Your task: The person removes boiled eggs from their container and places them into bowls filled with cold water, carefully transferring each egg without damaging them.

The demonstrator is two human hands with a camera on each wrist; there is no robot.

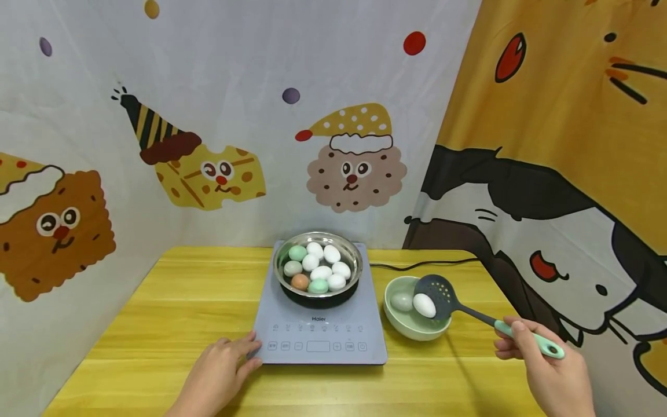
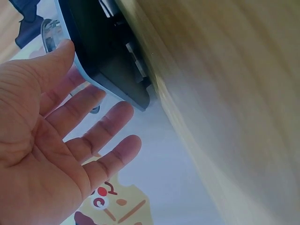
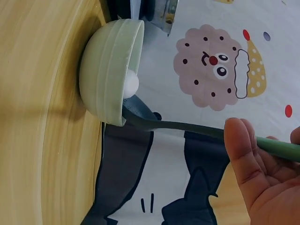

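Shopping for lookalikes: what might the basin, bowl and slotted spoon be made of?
Basin: shiny, reflective metal, likely stainless steel.
Bowl: smooth, pale green, slightly glossy; perhaps ceramic or plastic.
Slotted spoon: dark, matte head, probably nylon or silicone; smooth green handle, likely plastic.

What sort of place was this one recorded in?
Probably a makeshift cooking corner staged indoors rather than a working kitchen: a Haier induction cooktop bearing a metal basin of eggs sits on a wood-grain table, with cartoon-print curtains hanging behind it.

Pan (image 1: 356, 265) of eggs (image 1: 321, 272) on cooktop (image 1: 319, 333); bowl (image 1: 411, 332) just right, perhaps touching
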